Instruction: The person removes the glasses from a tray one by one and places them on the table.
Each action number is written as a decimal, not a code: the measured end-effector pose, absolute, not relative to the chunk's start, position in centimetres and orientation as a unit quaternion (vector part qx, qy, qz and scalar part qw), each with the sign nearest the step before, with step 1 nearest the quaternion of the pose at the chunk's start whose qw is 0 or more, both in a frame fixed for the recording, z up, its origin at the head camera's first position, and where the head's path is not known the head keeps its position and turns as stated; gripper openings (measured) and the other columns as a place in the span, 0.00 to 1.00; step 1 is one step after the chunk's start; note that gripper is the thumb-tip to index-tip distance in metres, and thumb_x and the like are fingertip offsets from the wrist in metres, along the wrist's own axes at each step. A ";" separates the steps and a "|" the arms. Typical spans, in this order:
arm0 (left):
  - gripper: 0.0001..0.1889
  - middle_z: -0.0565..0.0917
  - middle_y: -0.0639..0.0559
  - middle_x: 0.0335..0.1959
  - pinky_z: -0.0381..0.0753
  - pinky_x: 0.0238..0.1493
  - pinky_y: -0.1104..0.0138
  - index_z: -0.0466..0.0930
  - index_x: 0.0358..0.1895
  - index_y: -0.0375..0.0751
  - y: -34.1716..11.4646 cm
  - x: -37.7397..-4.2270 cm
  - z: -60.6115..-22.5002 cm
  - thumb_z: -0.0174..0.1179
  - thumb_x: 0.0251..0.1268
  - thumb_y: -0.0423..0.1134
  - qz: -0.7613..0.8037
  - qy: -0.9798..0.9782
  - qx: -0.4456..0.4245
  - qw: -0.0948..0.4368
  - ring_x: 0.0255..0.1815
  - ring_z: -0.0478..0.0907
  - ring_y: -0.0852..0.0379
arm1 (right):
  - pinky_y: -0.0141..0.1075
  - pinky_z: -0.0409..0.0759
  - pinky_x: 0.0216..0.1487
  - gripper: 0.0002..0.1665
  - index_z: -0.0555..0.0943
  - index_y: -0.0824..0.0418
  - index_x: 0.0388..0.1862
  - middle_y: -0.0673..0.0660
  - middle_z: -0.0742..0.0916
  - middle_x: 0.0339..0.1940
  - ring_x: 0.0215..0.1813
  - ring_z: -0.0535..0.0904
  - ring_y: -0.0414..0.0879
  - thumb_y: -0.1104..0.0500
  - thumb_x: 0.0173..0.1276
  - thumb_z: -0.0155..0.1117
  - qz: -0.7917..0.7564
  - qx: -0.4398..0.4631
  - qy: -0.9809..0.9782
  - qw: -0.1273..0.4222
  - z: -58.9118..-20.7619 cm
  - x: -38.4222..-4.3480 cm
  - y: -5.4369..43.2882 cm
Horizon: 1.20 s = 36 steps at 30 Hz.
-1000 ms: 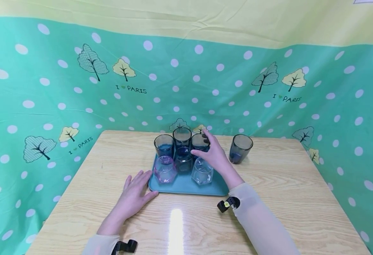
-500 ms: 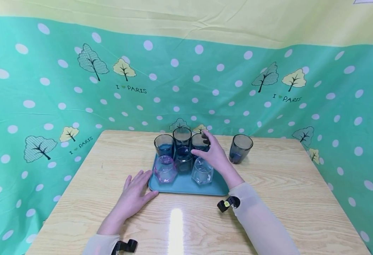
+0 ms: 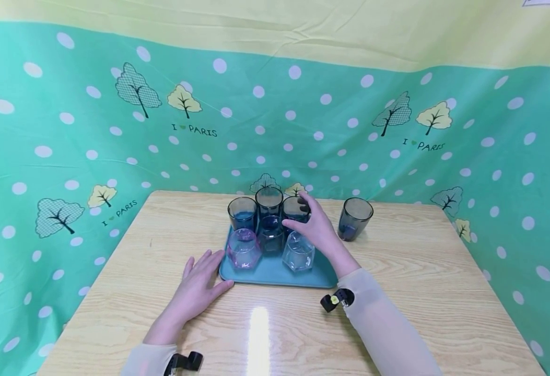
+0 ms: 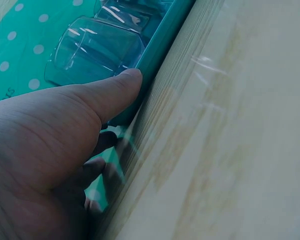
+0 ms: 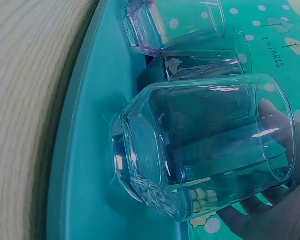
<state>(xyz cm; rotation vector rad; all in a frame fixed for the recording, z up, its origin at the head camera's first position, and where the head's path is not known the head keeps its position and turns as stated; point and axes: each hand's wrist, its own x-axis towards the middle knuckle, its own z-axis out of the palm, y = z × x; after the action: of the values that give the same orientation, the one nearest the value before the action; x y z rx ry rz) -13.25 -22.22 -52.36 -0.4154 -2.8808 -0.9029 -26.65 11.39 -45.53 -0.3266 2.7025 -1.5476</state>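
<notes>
My right hand (image 3: 319, 230) is curled round the right-rear dark glass (image 3: 290, 213), thumb on its near side and fingers beyond it; the clear glass (image 3: 298, 257) and my own hand cover its lower part, so I cannot tell whether its base touches the blue tray (image 3: 275, 277); that clear glass stands upright just in front of it. My left hand (image 3: 198, 290) grips nothing; its fingers lie fairly straight by the tray's left edge, with the thumb against the near left corner. The purple-tinted glass (image 3: 243, 256) stands front left on the tray; behind it is the left dark glass (image 3: 242, 214), with the rear middle dark glass (image 3: 269, 201) and the front middle dark glass (image 3: 271, 241) beside it; one more, the lone dark glass (image 3: 355, 219), stands on the wooden table (image 3: 420, 292), right of the tray; the green dotted cloth (image 3: 303, 130) hangs behind.
</notes>
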 end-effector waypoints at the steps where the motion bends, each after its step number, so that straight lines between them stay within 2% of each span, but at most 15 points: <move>1: 0.45 0.71 0.36 0.83 0.36 0.84 0.30 0.66 0.84 0.33 -22.2 -13.3 -52.4 0.74 0.74 0.54 -0.296 -0.944 -0.136 0.047 0.87 0.57 0.30 | 0.61 0.66 0.83 0.60 0.59 0.49 0.92 0.55 0.72 0.86 0.87 0.63 0.58 0.41 0.71 0.82 -0.495 -0.104 0.863 0.005 -45.5 -26.7 11.4; 11: 0.45 0.72 0.36 0.82 0.36 0.84 0.30 0.66 0.84 0.32 -22.2 -13.4 -52.4 0.74 0.74 0.54 -0.293 -0.945 -0.136 0.048 0.87 0.58 0.29 | 0.62 0.68 0.82 0.59 0.59 0.45 0.92 0.56 0.73 0.85 0.85 0.66 0.60 0.41 0.71 0.82 -0.501 -0.099 0.860 0.006 -45.5 -26.7 11.5; 21: 0.46 0.72 0.36 0.82 0.36 0.84 0.29 0.66 0.84 0.32 -22.2 -13.4 -52.4 0.74 0.74 0.53 -0.294 -0.945 -0.135 0.047 0.87 0.58 0.29 | 0.62 0.70 0.80 0.59 0.61 0.49 0.91 0.56 0.74 0.84 0.85 0.67 0.61 0.41 0.70 0.83 -0.503 -0.095 0.859 0.001 -45.7 -26.6 11.4; 32: 0.45 0.72 0.35 0.82 0.37 0.84 0.29 0.67 0.83 0.30 -22.1 -13.2 -52.1 0.76 0.73 0.50 -0.298 -0.944 -0.135 0.043 0.87 0.58 0.30 | 0.59 0.73 0.78 0.58 0.65 0.44 0.88 0.54 0.77 0.82 0.82 0.70 0.60 0.39 0.66 0.86 -0.513 -0.075 0.855 -0.009 -45.9 -26.4 11.4; 36: 0.45 0.72 0.35 0.82 0.37 0.84 0.29 0.67 0.83 0.30 -22.1 -13.2 -52.1 0.76 0.73 0.50 -0.298 -0.944 -0.135 0.044 0.87 0.58 0.30 | 0.59 0.77 0.74 0.57 0.66 0.43 0.88 0.53 0.77 0.82 0.80 0.73 0.61 0.38 0.66 0.86 -0.517 -0.067 0.853 -0.018 -45.7 -26.2 11.5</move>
<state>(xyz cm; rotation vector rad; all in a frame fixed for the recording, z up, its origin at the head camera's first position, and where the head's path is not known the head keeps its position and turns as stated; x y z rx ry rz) -13.23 -22.07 -52.07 -0.4130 -2.8862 -0.9103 -26.24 11.48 -45.67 -0.2143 2.7125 -1.6431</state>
